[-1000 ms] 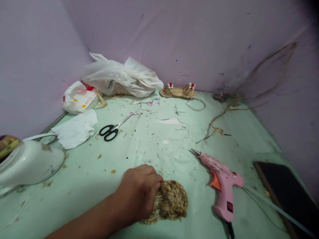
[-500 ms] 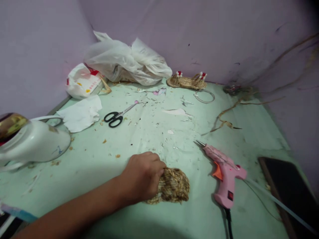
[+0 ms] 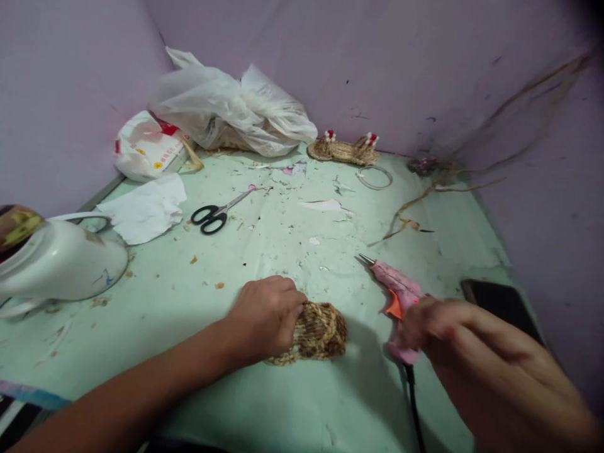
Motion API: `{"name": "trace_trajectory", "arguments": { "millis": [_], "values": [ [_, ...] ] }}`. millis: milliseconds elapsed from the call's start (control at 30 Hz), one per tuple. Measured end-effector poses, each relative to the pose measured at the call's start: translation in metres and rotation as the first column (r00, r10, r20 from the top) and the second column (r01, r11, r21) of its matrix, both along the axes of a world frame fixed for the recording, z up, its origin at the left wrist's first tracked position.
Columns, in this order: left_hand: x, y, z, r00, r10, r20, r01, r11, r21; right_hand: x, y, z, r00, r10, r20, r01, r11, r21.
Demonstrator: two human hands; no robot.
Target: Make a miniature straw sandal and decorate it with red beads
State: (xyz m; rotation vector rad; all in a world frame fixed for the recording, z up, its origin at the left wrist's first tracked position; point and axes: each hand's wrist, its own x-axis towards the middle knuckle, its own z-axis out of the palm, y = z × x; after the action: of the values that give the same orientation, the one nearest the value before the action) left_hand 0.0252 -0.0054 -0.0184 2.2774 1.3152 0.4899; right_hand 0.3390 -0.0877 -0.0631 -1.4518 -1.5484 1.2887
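My left hand [image 3: 271,318] is closed on a brown woven straw piece [image 3: 323,332] with a rounded end, pressed down on the table. Its left part is hidden under the fingers. To the right lies a pink glue gun [image 3: 396,282] with an orange trigger, its metal nozzle pointing up and left and a black cord trailing down. My right hand [image 3: 453,340] is over the gun's handle, blurred, with the fingers curled toward it. Whether the fingers grip the handle I cannot make out.
Black-handled scissors [image 3: 212,217] and white paper [image 3: 144,211] lie left of centre. A white jug [image 3: 70,261] tips at far left. Plastic bags [image 3: 236,113], a beaded woven straw item [image 3: 342,152] and a wire coil [image 3: 375,178] line the back. Dry twigs [image 3: 410,201] and a phone [image 3: 500,308] are at right.
My right hand has come in from the right and reached the glue gun's handle. The left hand keeps its hold on the woven straw piece. The view has shifted slightly.
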Motion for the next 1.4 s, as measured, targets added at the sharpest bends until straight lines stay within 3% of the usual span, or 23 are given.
{"name": "trace_trajectory", "arguments": {
  "millis": [100,133,200,267,400,667,1067,1233,1333,1400],
  "values": [
    [0.001,0.0,0.004,0.999,-0.003,-0.039,0.002,1.0,-0.018,-0.074,0.067,0.056,0.994,-0.099,0.04,0.098,0.995,0.002],
    [0.001,0.0,0.006,0.999,0.002,-0.052,-0.003,1.0,-0.018,-0.094,0.079,0.068,0.998,-0.05,0.046,0.05,0.999,-0.004],
    [0.001,-0.001,0.007,0.997,0.015,-0.077,-0.016,1.0,-0.013,-0.121,0.089,0.078,0.997,0.041,0.061,-0.04,0.999,-0.019],
    [0.001,-0.001,0.008,0.996,0.027,-0.085,-0.028,1.0,-0.008,-0.132,0.087,0.075,0.987,0.134,0.09,-0.13,0.99,-0.054],
    [-0.001,0.0,0.008,0.999,0.017,-0.04,-0.017,1.0,-0.019,-0.13,0.083,0.065,0.97,0.216,0.112,-0.208,0.975,-0.084],
    [-0.005,0.002,0.013,0.999,-0.007,0.04,0.013,0.989,-0.149,-0.127,0.087,0.065,0.977,0.212,-0.01,-0.21,0.961,-0.179],
    [-0.009,-0.005,0.022,0.98,0.002,0.2,0.058,0.955,-0.292,-0.133,0.079,0.071,0.928,0.273,-0.252,-0.352,0.865,-0.358],
    [-0.013,-0.007,0.039,0.894,-0.09,0.439,0.289,0.864,-0.412,-0.133,0.076,0.074,0.919,0.177,-0.353,-0.336,0.819,-0.465],
    [-0.016,-0.007,0.045,0.871,-0.104,0.481,0.347,0.822,-0.452,-0.134,0.073,0.073,0.932,0.169,-0.321,-0.311,0.829,-0.465],
    [-0.017,-0.007,0.046,0.863,-0.17,0.476,0.424,0.757,-0.497,-0.134,0.07,0.071,0.945,0.187,-0.269,-0.294,0.844,-0.448]
  ]
}}
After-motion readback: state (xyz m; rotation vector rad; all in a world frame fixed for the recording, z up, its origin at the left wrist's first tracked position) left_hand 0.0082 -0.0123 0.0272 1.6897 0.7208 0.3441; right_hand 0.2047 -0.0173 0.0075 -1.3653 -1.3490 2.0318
